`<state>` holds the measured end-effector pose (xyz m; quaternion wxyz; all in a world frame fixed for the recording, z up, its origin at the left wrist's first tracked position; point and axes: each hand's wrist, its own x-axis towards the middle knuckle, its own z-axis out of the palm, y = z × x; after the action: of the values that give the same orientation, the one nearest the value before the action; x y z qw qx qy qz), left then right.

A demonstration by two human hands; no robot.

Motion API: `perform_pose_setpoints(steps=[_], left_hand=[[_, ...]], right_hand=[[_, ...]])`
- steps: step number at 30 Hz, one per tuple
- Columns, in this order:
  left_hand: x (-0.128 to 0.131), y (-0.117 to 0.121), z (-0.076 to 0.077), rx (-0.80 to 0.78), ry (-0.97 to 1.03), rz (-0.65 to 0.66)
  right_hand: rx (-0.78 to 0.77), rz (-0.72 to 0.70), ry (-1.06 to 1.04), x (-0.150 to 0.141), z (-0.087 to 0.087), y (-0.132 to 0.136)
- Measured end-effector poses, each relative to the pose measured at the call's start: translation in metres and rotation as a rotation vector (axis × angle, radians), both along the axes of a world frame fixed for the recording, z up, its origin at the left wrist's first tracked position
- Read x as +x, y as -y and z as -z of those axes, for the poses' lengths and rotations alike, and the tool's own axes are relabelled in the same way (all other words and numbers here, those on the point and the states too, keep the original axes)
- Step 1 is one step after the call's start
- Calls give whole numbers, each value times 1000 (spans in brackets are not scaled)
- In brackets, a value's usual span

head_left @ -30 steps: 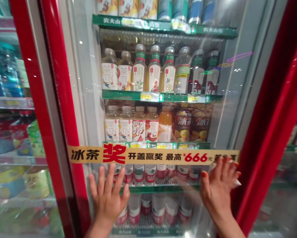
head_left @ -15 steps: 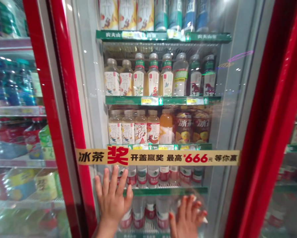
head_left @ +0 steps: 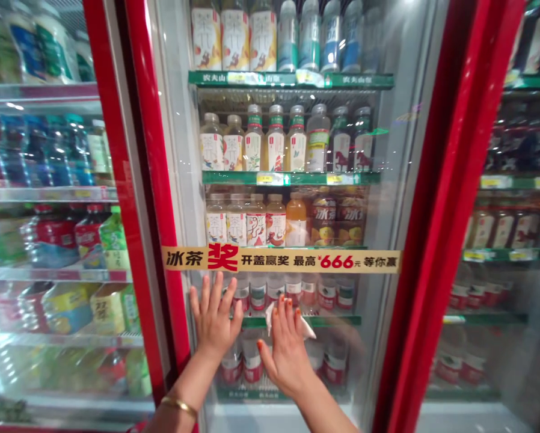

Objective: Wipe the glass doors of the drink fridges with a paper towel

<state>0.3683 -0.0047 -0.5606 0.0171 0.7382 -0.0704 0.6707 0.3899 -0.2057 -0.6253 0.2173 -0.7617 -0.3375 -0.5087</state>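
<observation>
Slid inward, the right hand (head_left: 285,355) now sits just beside the left hand (head_left: 213,316), both open and flat on the glass door (head_left: 371,282) — a white cloth (head_left: 308,329) pressed beneath the right one.

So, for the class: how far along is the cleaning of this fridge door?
Done: nothing certain; the glass above the yellow banner shows no obvious smears. In hand: the right hand presses a white cloth to the glass below the banner, left hand flat beside it. Left: the lowest glass and the neighbouring door, condition unclear.
</observation>
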Motion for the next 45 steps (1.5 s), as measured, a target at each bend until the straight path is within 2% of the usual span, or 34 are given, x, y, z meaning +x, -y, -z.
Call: perform_pose_setpoints(steps=[3, 7, 9, 10, 12, 13, 16, 18, 20, 22, 24, 25, 27, 28, 29, 31, 32, 34, 36, 38, 39, 40, 41, 42, 44, 45], left_hand=[[-13, 32, 13, -66, -75, 123], [-21, 85, 49, 237, -166, 283], [-19, 91, 63, 337, -185, 277], [-18, 87, 65, 361, -189, 258], [-17, 64, 58, 355, -175, 190], [-15, 48, 47, 306, -156, 142], [-7, 10, -4, 30, -25, 63], [4, 6, -41, -143, 79, 66], [17, 19, -64, -222, 131, 56], [26, 35, -65, -152, 100, -18], [24, 37, -48, 82, 22, -100], [19, 29, -37, 259, -24, -125], [1, -1, -20, 593, -98, -134], [-7, -20, -17, 674, -127, -131], [-14, -36, -18, 669, -147, -135], [-18, -52, -23, 444, -166, -150], [-16, -49, -20, 288, -164, -149], [-11, -23, 2, 49, -150, -128], [-11, 14, 39, -5, -156, -92], [-14, 42, 72, 126, -179, -45], [-15, 47, 80, 164, -176, -38], [-14, 45, 80, 145, -151, -50], [-12, 39, 73, 68, -108, -80], [-9, 31, 57, -52, -60, -120], [1, 19, 17, -281, 16, -185], [6, 19, 0, -338, 27, -198]], right_hand=[[7, -64, -15, -4, -1, 18], [69, -137, 36, -4, -7, 33], [108, -146, 81, -4, -9, 48], [123, -144, 108, -3, -10, 60], [152, -128, 171, 2, -13, 90], [164, -86, 203, 7, -16, 107], [184, 164, 283, 29, -24, 147], [167, 318, 307, 45, -26, 158], [152, 371, 328, 56, -26, 157], [146, 373, 365, 62, -24, 153], [164, 349, 377, 63, -21, 149], [187, 329, 365, 62, -20, 148], [246, 291, 318, 60, -20, 146], [267, 276, 295, 59, -20, 146], [271, 266, 280, 57, -21, 145], [243, 261, 278, 55, -22, 146], [233, 269, 277, 55, -22, 146], [234, 306, 271, 54, -20, 149], [228, 354, 257, 54, -16, 151], [195, 382, 259, 56, -12, 155], [174, 386, 268, 58, -10, 157], [156, 385, 282, 59, -8, 158], [150, 379, 293, 61, -7, 159], [155, 370, 294, 62, -6, 159], [188, 358, 286, 63, -5, 159], [201, 360, 286, 64, -5, 159]])
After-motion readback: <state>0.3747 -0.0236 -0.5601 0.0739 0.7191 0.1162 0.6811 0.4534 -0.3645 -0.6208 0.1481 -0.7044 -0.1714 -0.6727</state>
